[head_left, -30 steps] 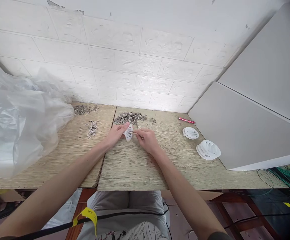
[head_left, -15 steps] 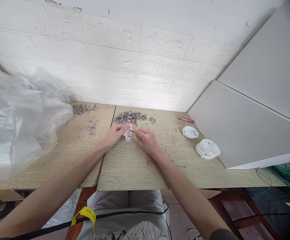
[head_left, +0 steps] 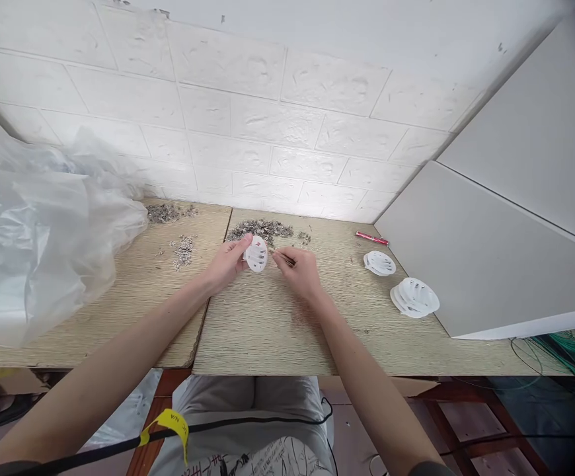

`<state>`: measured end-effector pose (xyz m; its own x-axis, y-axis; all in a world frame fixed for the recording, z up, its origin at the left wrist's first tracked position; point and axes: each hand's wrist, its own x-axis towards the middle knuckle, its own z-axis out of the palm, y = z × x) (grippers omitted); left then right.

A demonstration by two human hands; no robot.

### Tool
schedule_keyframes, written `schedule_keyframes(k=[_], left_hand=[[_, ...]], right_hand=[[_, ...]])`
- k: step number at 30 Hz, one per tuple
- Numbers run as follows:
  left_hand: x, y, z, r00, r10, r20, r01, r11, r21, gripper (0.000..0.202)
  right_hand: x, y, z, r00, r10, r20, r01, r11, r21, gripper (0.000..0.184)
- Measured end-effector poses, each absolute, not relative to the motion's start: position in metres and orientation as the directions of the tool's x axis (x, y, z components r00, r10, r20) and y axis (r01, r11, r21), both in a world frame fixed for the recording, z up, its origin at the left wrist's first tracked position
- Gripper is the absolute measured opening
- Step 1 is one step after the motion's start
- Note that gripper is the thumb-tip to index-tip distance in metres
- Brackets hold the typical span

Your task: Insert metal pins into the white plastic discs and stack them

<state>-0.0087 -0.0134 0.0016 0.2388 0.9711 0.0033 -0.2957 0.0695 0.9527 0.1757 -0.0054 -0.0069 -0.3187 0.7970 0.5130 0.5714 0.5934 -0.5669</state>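
Observation:
My left hand [head_left: 228, 263] pinches a round white plastic disc [head_left: 256, 255] by its left edge, thumb on top. The disc faces me and has slots with small metal pieces in them. My right hand [head_left: 298, 270] is closed round thin brass-coloured tweezers [head_left: 286, 258], whose tip is just right of the disc, apart from it. Behind the hands lies a pile of small metal pieces [head_left: 262, 229].
More small metal parts [head_left: 183, 253] lie on the left tabletop, with another heap [head_left: 166, 213] by the wall. A large plastic bag [head_left: 54, 244] covers the left side. At right are stacked white discs [head_left: 415, 297], a smaller stack [head_left: 380, 263] and a red pen [head_left: 371, 238].
The disc has turned from nearly edge-on to face me. My right hand has drawn the tweezers slightly away to the right, off the disc.

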Motion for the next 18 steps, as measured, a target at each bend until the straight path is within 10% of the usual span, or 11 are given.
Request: schedule_keyframes(k=[18], left_hand=[[-0.0118, -0.0155, 0.0085, 0.292, 0.956, 0.021, -0.329, 0.08, 0.941, 0.055]], right_hand=[[0.1842, -0.0054, -0.0023, -0.244, 0.951, 0.191, 0.831, 0.306, -0.463, 0.015]])
